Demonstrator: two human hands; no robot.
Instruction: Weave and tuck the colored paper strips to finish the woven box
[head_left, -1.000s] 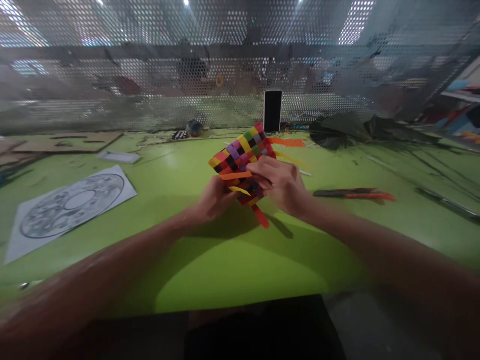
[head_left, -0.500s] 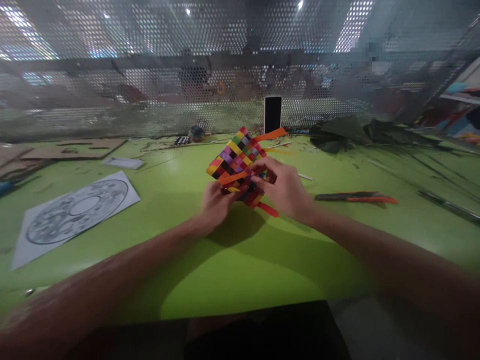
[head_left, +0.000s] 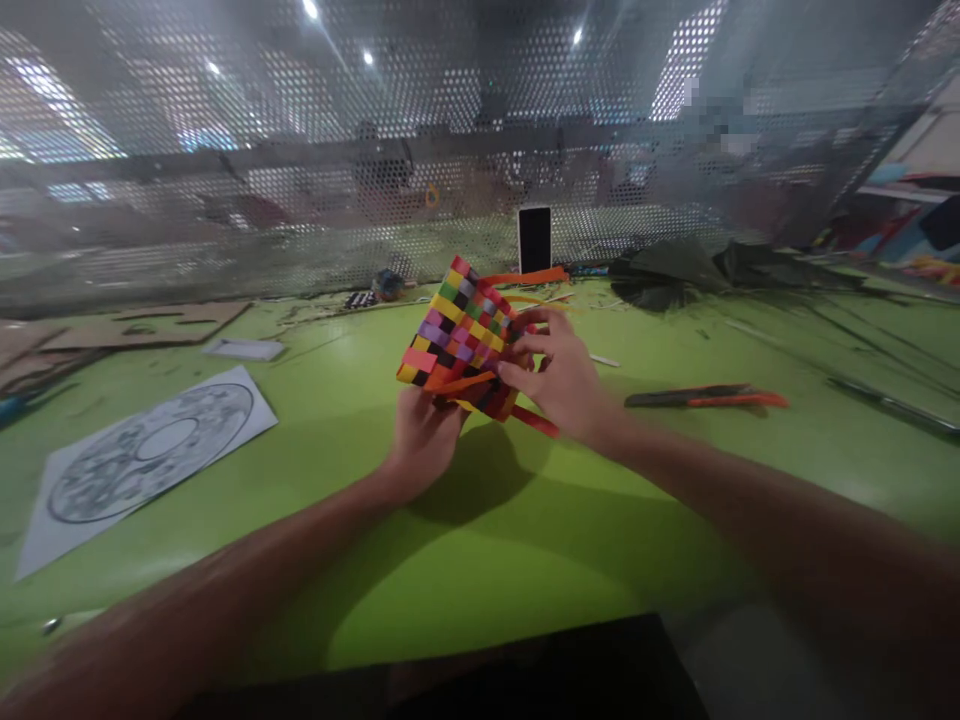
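A woven piece of many-coloured strips (head_left: 457, 330), checkered in yellow, purple, black, red and green, is held tilted above the table. Loose strip ends stick out of it, among them an orange strip (head_left: 536, 276) at the far right and a red strip (head_left: 536, 420) at the near right. From below, my left hand (head_left: 426, 435) grips its near-left edge, and the fingers are partly hidden behind the weave. On the right side, my right hand (head_left: 559, 370) is closed with thumb and fingertips at the weave's edge.
The green table (head_left: 450, 590) bears a printed ring pattern on paper (head_left: 97, 450) at left, cut cardboard (head_left: 142, 325) behind it, and an orange-and-dark strip bundle (head_left: 705, 397) at right. A phone (head_left: 535, 240) stands against the perforated metal screen (head_left: 300, 220). Dark leaves (head_left: 667, 270) lie at back right.
The woven piece has turned in my hands and tilted, so more of its checkered face shows. My left hand has shifted slightly left and down. The camera view has tipped up slightly.
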